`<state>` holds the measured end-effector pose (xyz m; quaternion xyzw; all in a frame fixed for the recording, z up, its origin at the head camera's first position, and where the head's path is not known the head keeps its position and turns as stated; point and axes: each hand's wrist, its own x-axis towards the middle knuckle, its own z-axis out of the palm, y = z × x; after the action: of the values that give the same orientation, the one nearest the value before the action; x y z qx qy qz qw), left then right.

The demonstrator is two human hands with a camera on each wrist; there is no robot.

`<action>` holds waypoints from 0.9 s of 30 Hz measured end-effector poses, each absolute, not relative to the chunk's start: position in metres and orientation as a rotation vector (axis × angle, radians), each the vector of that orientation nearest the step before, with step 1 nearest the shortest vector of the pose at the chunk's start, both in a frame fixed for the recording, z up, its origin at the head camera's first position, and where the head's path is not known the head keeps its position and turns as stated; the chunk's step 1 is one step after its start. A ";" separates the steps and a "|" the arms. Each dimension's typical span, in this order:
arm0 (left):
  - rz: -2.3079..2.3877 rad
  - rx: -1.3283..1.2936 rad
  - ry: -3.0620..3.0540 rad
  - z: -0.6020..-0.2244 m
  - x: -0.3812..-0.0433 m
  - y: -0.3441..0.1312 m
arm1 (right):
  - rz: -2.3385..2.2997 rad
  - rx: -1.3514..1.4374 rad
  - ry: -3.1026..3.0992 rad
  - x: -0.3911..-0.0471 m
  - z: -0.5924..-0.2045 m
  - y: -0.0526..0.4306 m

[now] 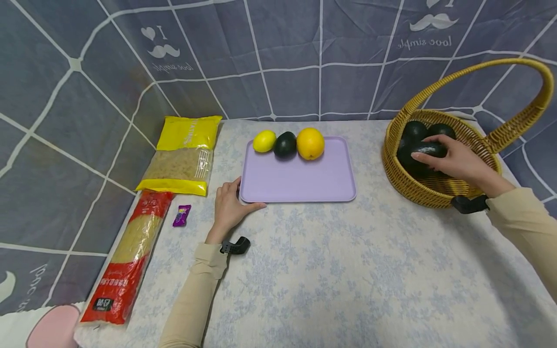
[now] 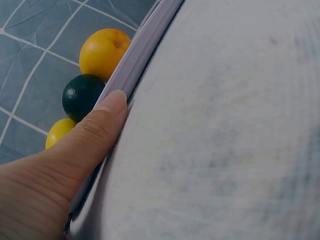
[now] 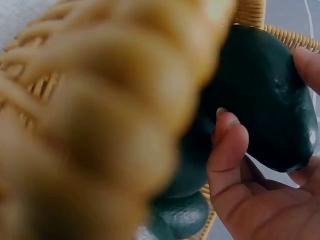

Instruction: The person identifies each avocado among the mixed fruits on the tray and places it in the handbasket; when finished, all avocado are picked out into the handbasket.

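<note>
My right hand (image 1: 457, 157) reaches into the wicker basket (image 1: 393, 179) and grips a dark green, glossy avocado (image 1: 417, 157). In the right wrist view the thumb and fingers lie on both sides of this avocado (image 3: 265, 100), and the blurred basket weave hides part of it. My left hand (image 1: 230, 208) holds the near left corner of a lilac tray (image 1: 300, 181), thumb along its front edge, fingers at its left side. A lemon (image 1: 264, 141), an avocado (image 1: 285, 145) and an orange (image 1: 310, 143) sit in a row along the tray's back.
More avocados (image 1: 441, 130) lie in the basket, under its tall arched handle (image 1: 474, 72). To the left are a yellow bag (image 1: 180, 154), a red noodle packet (image 1: 130, 256) and a small purple wrapped piece (image 1: 182, 215). A tiled-pattern cloth (image 1: 291, 92) hangs behind.
</note>
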<state>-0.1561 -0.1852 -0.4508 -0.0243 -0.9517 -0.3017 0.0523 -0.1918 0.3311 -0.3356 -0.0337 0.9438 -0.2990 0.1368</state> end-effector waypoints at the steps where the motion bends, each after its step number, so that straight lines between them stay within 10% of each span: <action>1: -0.919 -0.076 -2.891 -0.451 -0.156 -0.185 | -0.855 -0.114 2.722 -0.193 -0.336 0.331; 27: -0.900 -0.079 -2.892 -0.451 -0.157 -0.184 | -0.738 -0.143 2.746 -0.198 -0.340 0.342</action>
<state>-0.1567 -0.1844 -0.4506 -0.0259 -0.9530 -0.2967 0.0559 -0.1983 0.3419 -0.3402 -0.0498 0.9541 -0.2563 0.1467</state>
